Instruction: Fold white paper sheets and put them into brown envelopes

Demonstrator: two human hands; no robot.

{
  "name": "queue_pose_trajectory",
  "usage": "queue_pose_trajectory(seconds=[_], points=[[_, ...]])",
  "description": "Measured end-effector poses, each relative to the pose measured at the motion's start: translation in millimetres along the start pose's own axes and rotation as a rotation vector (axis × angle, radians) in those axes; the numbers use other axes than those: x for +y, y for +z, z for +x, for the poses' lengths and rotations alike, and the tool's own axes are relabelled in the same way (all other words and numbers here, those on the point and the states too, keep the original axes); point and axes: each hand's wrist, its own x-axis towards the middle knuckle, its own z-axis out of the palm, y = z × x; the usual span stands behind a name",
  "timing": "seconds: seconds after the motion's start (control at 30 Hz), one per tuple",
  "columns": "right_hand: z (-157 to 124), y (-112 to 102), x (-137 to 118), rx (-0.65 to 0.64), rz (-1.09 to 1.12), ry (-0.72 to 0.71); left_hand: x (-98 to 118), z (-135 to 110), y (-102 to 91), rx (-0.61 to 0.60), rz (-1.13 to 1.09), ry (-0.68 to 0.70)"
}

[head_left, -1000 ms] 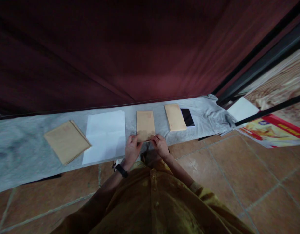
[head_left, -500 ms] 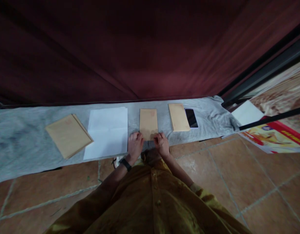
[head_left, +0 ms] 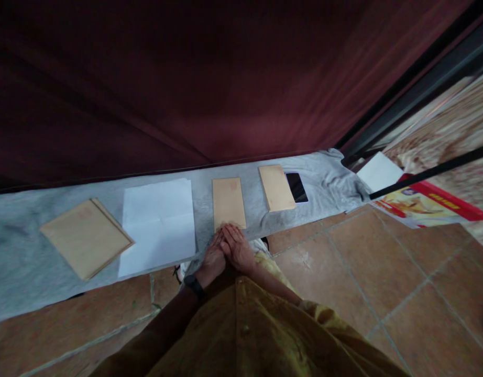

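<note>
A brown paper envelope point(head_left: 228, 201) lies flat on the grey cloth point(head_left: 204, 196) in front of me, long side pointing away. My right hand point(head_left: 240, 250) rests at its near edge with the fingers stretched out flat. Beside it and partly under its fingers is my left hand point(head_left: 213, 257), a dark watch on the wrist; its fingers also look extended at the envelope's near edge. The two hands touch each other. Part of that edge is hidden beneath the fingers.
To the left, white paper sheets point(head_left: 158, 225) lie beside a stack of brown envelopes point(head_left: 86, 235) overlapping their edge. On the right, more brown envelopes point(head_left: 276, 187) partly cover a dark phone point(head_left: 297, 187). A red-and-yellow printed box point(head_left: 426, 201) lies farther right, beyond a dark bar.
My hands have come together from the envelope's two near corners to the middle of its near edge, the right partly over the left. The view has shifted and tilted slightly.
</note>
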Motion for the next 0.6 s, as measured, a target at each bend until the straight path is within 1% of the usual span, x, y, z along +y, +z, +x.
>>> queue_pose_trajectory(seconds=[0.1,0.2,0.27,0.4,0.6], points=[[-7.7,-0.7,9.2,-0.024,-0.041,0.029,1.2,-1.4,-5.1,-0.019,0.085,0.042],[-15.4,-5.5,21.5,-0.040,-0.097,0.015,1.7,-2.8,-16.2,-0.031,0.179,0.095],[-19.8,-7.4,26.4,-0.027,-0.131,0.024,0.7,-4.6,-22.9,-0.029,0.218,0.117],[-26.9,-8.3,30.4,0.031,-0.167,0.079,-1.6,-11.3,-30.7,0.001,0.281,0.078],[-33.5,-14.5,36.4,0.052,-0.163,0.068,0.5,-19.8,-34.8,0.004,0.340,0.001]])
